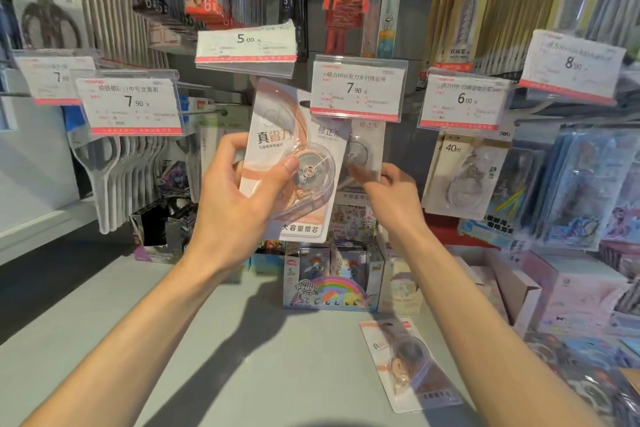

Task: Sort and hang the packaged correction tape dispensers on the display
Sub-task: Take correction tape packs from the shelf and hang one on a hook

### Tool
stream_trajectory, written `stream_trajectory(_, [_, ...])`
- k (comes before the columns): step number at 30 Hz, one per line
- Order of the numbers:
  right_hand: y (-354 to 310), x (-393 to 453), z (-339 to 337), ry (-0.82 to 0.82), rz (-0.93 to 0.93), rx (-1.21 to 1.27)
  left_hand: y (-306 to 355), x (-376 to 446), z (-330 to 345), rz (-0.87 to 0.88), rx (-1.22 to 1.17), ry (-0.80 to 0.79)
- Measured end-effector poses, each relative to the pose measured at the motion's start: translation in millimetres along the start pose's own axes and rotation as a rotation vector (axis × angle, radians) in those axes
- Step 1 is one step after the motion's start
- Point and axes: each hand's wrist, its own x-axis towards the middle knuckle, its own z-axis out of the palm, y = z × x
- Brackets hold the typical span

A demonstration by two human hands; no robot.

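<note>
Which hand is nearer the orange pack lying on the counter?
Right. The right hand is up at the hanging packs, roughly above the orange pack on the counter; the left hand, holding another pack, is farther left.

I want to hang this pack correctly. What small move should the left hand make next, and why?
Probably lift the orange pack gripped in the left hand toward the hook under the 7.90 tag. A grey pack of similar kind already hangs there, and the right hand touches it.

Hung left of the 5.00 price tag point(246, 45): white-handled scissors point(114, 177). Stood below it on the grey shelf point(242, 357): a rainbow pony box point(329, 284).
</note>
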Motion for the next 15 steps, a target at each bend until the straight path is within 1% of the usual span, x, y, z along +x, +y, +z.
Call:
stream_trajectory(5, [10.3,-18.6,-33.2,0.045,-0.102,-0.025,-11.2,-3.7,10.1,-0.035,0.017,-0.02])
stream_trajectory(10, [1.5,-34.3,-54.5,0.114,-0.208,-0.019,-22.2,-1.7,27.5,-0.129,-0.022,-0.025])
stream_trajectory(12, [-2.0,-42.2,-54.6,0.055,-0.222,-0.039,-25.7,-2.0,35.8,-0.158,-0.053,-0.021])
stream_trajectory(15, [-5.2,-53.4,-45.9,-0.119,-0.193,-0.064,-27.3,-4.9,49.3,-0.171,-0.066,-0.026])
